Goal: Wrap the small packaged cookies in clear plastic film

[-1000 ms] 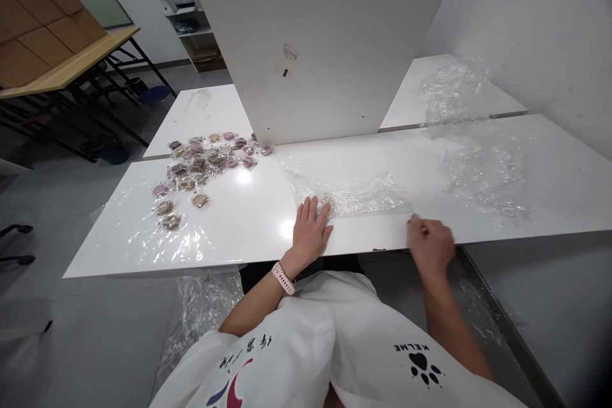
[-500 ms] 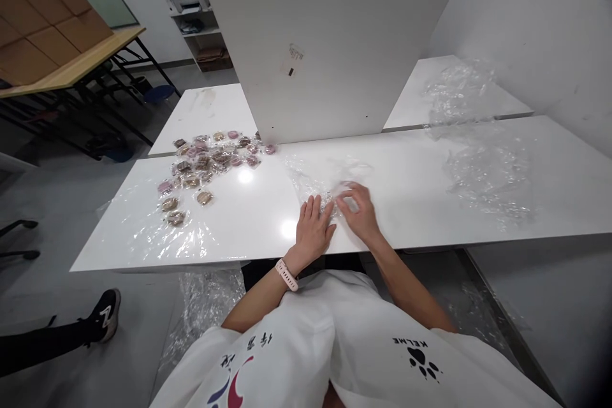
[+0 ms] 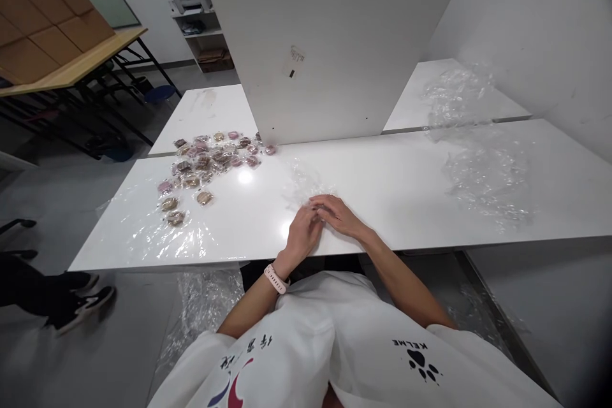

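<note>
My left hand [image 3: 305, 229], with a pink band on its wrist, is at the front middle of the white table. My right hand [image 3: 338, 215] meets it there, fingers bent and crossing over the left fingertips. Both hands are closed at the near edge of a crinkled piece of clear plastic [image 3: 305, 180], which lies flat beyond them. The fingers partly hide where they pinch it. Over to the left lie several small round pieces in clear wrappers [image 3: 204, 197], brown, tan and pink, most of them heaped together [image 3: 220, 156].
A loose pile of clear plastic [image 3: 492, 172] covers the table's right part, with more [image 3: 456, 92] behind. A tall white panel [image 3: 329, 44] rises at the back edge. Clear plastic [image 3: 205, 299] hangs below the table at left. Another person's shoes [image 3: 90, 306] show on the floor.
My right hand has moved left, from apart to touching my left hand. The plastic's raised right part is down. The other person's feet have shifted at the left.
</note>
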